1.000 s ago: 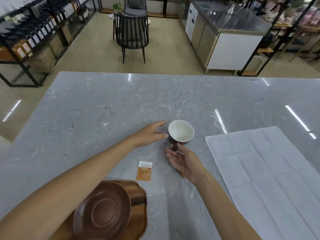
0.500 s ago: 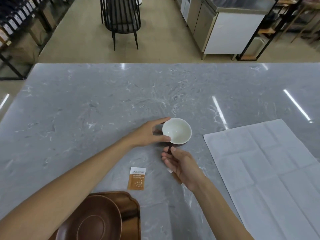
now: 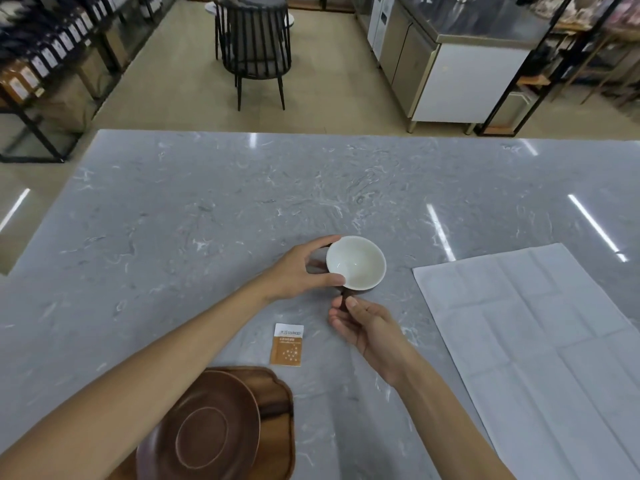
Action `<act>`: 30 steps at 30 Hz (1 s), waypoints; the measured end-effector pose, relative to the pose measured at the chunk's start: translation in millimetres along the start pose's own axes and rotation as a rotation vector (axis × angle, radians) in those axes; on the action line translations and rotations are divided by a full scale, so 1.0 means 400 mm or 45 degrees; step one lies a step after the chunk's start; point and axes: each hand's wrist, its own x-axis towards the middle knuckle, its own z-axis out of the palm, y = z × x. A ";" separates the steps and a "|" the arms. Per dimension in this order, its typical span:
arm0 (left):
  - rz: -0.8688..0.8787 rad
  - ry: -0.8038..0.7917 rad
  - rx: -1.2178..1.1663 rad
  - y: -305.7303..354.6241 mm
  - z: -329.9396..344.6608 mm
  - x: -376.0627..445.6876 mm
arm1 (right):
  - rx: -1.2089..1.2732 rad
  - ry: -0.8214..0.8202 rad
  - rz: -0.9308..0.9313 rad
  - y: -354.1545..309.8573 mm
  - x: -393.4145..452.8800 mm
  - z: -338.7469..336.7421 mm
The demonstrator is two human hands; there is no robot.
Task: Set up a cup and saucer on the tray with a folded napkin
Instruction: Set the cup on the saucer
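Observation:
A cup (image 3: 358, 263), white inside and dark brown outside, is tilted toward me above the grey marble table (image 3: 207, 220). My left hand (image 3: 303, 270) grips its left side, thumb on the near rim and fingers round the far side. My right hand (image 3: 362, 323) pinches the cup's dark handle just below the bowl. A brown saucer (image 3: 204, 431) lies on a wooden tray (image 3: 280, 410) at the near edge, left of centre. A white napkin (image 3: 540, 341) is spread flat and unfolded on the right.
An orange and white sachet (image 3: 287, 345) lies on the table between the tray and the cup. Beyond the table's far edge are a black chair (image 3: 254, 46), a steel counter (image 3: 450, 64) and shelving with bottles (image 3: 45, 60).
My left hand has closed round the cup's side and the cup has tipped toward me. My right hand has moved up and taken the handle. The camera view has shifted slightly.

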 end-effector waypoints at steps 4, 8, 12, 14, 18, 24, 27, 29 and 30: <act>0.040 0.047 0.017 0.025 -0.011 -0.065 | -0.049 -0.037 -0.036 0.006 -0.046 0.036; 0.069 0.124 0.026 0.039 -0.026 -0.141 | -0.098 -0.083 -0.052 0.023 -0.095 0.077; 0.069 0.190 0.052 0.049 -0.040 -0.221 | -0.123 -0.138 -0.052 0.049 -0.141 0.112; 0.074 0.210 0.064 0.056 -0.048 -0.263 | -0.151 -0.170 -0.055 0.061 -0.164 0.130; 0.067 0.254 0.060 0.058 -0.055 -0.343 | -0.200 -0.240 -0.038 0.095 -0.213 0.164; 0.085 0.305 0.023 0.051 -0.060 -0.480 | -0.476 -0.305 0.069 0.135 -0.286 0.202; 0.058 0.349 -0.005 0.034 -0.060 -0.545 | -0.531 -0.336 0.147 0.152 -0.311 0.224; 0.031 0.366 -0.018 0.023 -0.062 -0.583 | -0.506 -0.332 0.213 0.169 -0.323 0.241; 0.018 0.364 -0.021 0.018 -0.063 -0.601 | -0.481 -0.328 0.253 0.179 -0.328 0.249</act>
